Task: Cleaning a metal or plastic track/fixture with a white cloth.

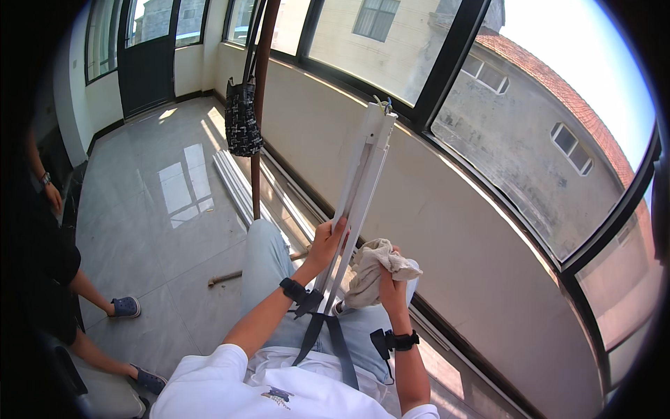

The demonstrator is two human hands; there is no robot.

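Note:
My left hand [325,245] is closed around the middle of a long white fixture [361,173], which looks like a tube-light housing. It stands tilted between my knees, with loose wires [384,105] sticking out at its upper end. A strip along its open face looks greyish. In my right hand [392,285] is a crumpled beige cloth [369,272], bunched up just right of the fixture. Whether the cloth touches the fixture is hard to tell. The lower end of the fixture goes out of sight near my lap.
Ahead stands a brown pole [259,178] with a black woven bag [242,118] hanging beside it. Long white strips [238,186] lie on the tiled floor [131,199] along the wall. A brown rod [225,277] lies by my left knee. Another person's foot [125,307] is at left; windows [523,157] line the right.

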